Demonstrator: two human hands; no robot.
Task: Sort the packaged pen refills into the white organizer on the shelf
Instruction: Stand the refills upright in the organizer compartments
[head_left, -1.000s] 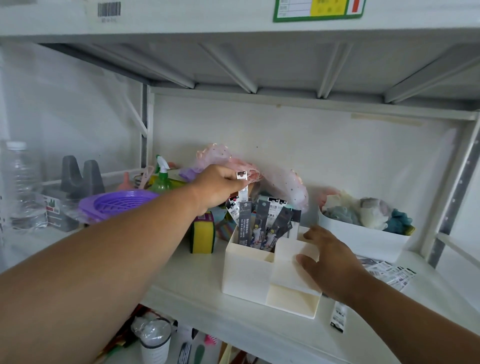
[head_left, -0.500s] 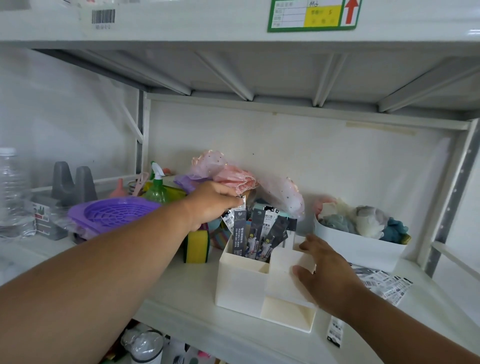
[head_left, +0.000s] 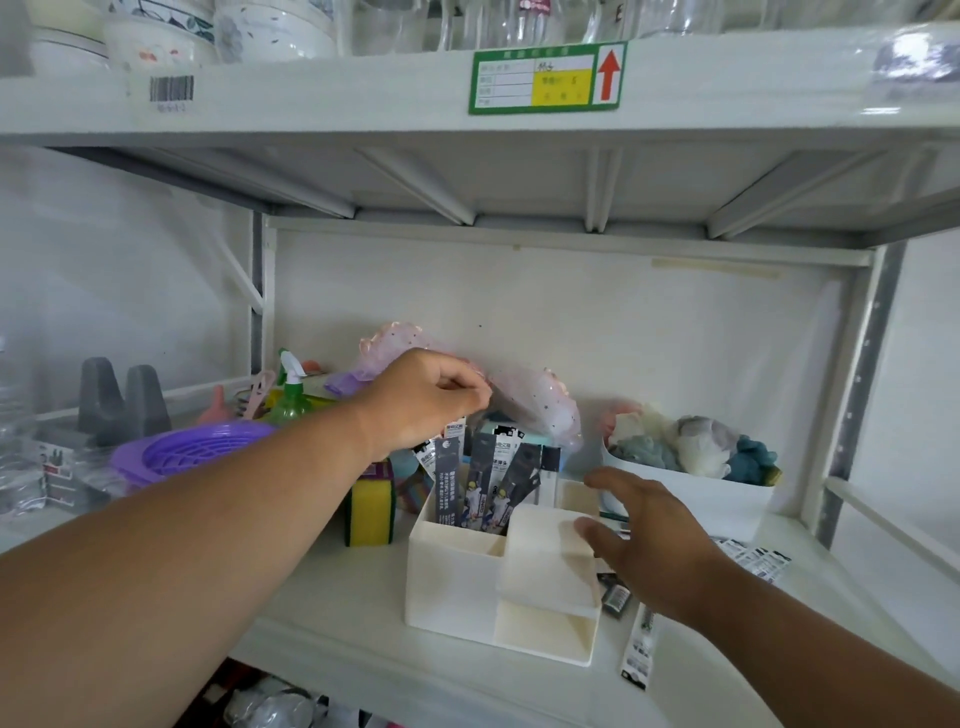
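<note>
left hand (head_left: 431, 400): up above the packs in the organizer, fingers curled in. It may pinch the top of one pack, but the hand hides the spot, so I cannot tell.
right hand (head_left: 644, 535): fingers straight and spread, holding nothing. They sit by the right side of the organizer's step; touching or just over it, I cannot tell.
packs in the box (head_left: 483, 478): a bunch stands in the tall back-left slot of the organizer (head_left: 457, 587). Long side up, tops fanned out and leaning right.
loose packs (head_left: 640, 652): one lies flat on the shelf (head_left: 322, 603) just right of the organizer, long side pointing away from the person. A small dark one (head_left: 616, 597) lies against the organizer's right wall. More (head_left: 753, 558) lie further right, partly under the right arm.
which hand is nearer: the right hand, I think. The loose packs lie just below and behind its fingers, so it would pull back and down.
in the way: the right arm covers part of the pile. A white bin (head_left: 727, 499) of soft things stands close behind.
other things: a yellow sponge (head_left: 369, 509) left of the organizer, a purple basket (head_left: 192, 452), a green spray bottle (head_left: 291, 395), a pink bag (head_left: 535, 400) behind the packs.
</note>
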